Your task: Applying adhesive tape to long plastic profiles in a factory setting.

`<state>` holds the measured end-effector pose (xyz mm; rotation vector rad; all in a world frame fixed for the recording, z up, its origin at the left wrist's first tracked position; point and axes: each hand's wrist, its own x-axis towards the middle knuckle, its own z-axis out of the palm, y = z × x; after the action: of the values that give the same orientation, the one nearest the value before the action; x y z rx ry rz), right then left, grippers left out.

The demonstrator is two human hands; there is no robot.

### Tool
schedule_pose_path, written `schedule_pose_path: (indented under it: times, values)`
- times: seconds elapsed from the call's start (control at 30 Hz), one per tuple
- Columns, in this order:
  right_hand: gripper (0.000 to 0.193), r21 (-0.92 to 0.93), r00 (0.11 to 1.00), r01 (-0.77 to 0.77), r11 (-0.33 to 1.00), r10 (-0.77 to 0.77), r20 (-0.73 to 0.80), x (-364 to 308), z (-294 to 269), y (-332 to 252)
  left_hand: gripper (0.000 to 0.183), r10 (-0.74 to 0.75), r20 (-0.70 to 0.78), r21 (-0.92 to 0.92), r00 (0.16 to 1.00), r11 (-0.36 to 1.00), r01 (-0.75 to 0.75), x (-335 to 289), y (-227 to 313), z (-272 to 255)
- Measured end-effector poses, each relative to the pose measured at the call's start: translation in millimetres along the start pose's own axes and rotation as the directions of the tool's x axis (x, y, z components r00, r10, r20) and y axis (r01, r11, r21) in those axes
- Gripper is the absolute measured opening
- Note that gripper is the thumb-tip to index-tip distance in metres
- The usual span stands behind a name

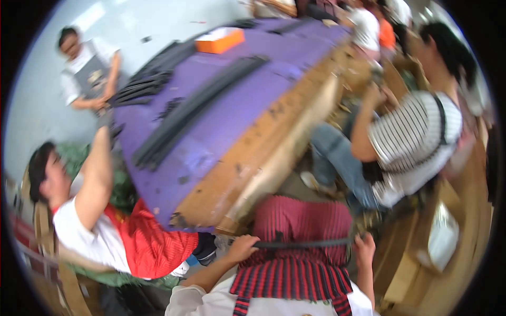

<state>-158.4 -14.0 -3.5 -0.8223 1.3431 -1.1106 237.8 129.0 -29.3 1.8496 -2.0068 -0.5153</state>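
Observation:
A long, narrow dark grey strip is stretched level across my lap, above a red and black striped apron. Closed around its left end is my left hand. My right hand grips the other end, fingers wrapped at the tip. The strip's material is too blurred to tell. Ahead, a long bundle of similar dark strips lies on a purple-covered table, with a looser pile of dark strips behind it at the left.
An orange box stands on the table's far part. Brown cardboard runs along its near edge. A person in red and white sits close at left; another in a striped top sits at right. Beside me stands an open carton.

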Motion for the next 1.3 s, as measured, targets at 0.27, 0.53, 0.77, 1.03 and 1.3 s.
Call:
schedule_pose_path:
  times: [0.27,0.53,0.77,1.03,1.3]
  values:
    - [0.019,0.091,0.997,-0.083,0.992,0.083,0.009,17.6,-10.9,20.5,0.028,0.049,0.211,0.037,0.976,0.998,-0.058,11.3,61.8,-82.3]
    - [0.01,0.023,0.986,-0.162,0.986,0.161,0.052,23.4,-10.7,18.0,0.016,0.017,-0.5,-0.291,0.866,0.939,-0.186,43.2,107.7,-375.6]
    - [0.01,-0.038,0.999,-0.034,0.999,0.036,0.03,21.7,-15.2,34.3,0.027,-0.201,-0.417,0.58,0.886,0.692,0.43,139.8,-41.9,-449.8]
    - [0.011,-0.074,0.997,-0.019,0.997,0.013,-0.082,-25.0,-3.9,10.0,0.017,-0.219,-0.35,0.627,0.911,0.668,0.402,165.1,-93.7,-428.7]
    - [0.024,-0.254,0.998,0.051,0.966,-0.059,-0.022,-37.9,7.1,-1.0,0.012,-0.2,-0.454,0.587,0.868,0.667,0.46,162.1,-84.9,-433.1]
